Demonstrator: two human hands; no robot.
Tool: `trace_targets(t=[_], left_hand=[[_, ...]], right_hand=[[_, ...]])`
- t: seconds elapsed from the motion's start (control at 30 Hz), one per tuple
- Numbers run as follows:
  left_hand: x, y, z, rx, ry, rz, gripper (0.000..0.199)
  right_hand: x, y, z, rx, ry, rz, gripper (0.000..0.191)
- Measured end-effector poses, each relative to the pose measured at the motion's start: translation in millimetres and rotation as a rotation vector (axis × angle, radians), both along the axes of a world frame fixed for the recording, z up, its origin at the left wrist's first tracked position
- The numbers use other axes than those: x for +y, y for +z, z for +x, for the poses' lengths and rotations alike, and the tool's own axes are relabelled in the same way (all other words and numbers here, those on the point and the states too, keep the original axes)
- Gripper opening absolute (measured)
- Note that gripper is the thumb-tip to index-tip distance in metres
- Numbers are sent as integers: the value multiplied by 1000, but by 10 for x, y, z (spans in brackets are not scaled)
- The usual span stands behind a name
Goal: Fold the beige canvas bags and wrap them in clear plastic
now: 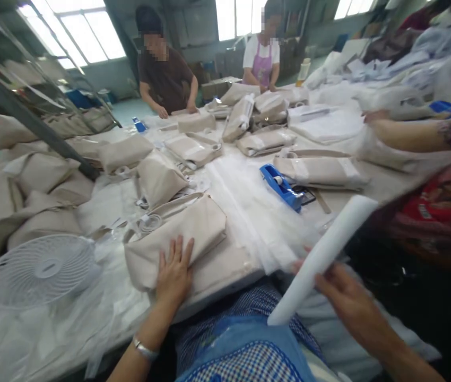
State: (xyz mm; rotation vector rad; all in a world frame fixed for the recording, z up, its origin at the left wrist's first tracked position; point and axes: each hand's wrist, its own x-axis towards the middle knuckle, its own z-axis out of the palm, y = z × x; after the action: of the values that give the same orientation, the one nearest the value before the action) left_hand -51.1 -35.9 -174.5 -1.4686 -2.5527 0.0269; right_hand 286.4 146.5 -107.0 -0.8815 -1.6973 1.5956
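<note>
My left hand [174, 268] lies flat with its fingers spread on a beige bag [197, 225] near the table's front edge. A coiled pale strap [149, 224] rests on the far left part of that bag. In my right hand [339, 286] is a folded or rolled sheet of white foam [324, 254], slanting up to the right over my lap. My right fingers wrap its middle, thumb on the near side. Beside the bag, a stack of clear plastic bags [245, 212] covers the table.
Behind the plastic stands a blue tape dispenser [281, 187]. A white fan [46, 270] sits at left, near piled beige bags [22, 196]. A slanting metal post [30, 111] rises there. Two people work across the table; another person's arm [408, 132] reaches in from the right.
</note>
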Motion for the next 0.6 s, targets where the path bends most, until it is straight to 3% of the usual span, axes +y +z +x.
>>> trace_targets(t=[0.07,0.1,0.17,0.23,0.33,0.43,0.6], left_hand=[[-20,114,-85,-25,-37,-63,76],[-25,186,-133,-50,-58,-93,79],[-26,340,-233,-128,-97,-154,82],[-21,481,-325,-222,-118,-195,85],[-19,620,-413,-325,-136,-209,85],[-28,672,-439,-366,-147,-188,75],[-39,682,-460,-402,-143,-156,67]], right_hand=[[-106,26,-215,-48,308,-26,46],[-131,39,-328,-59,393,34,47],[-123,79,-576,-76,438,332,42],[-78,99,-862,-95,452,752,32],[-64,-27,-1325,-83,482,1221,25],[-149,-345,-1751,-95,348,1359,24],[-326,-827,-2268,-72,194,1332,25]])
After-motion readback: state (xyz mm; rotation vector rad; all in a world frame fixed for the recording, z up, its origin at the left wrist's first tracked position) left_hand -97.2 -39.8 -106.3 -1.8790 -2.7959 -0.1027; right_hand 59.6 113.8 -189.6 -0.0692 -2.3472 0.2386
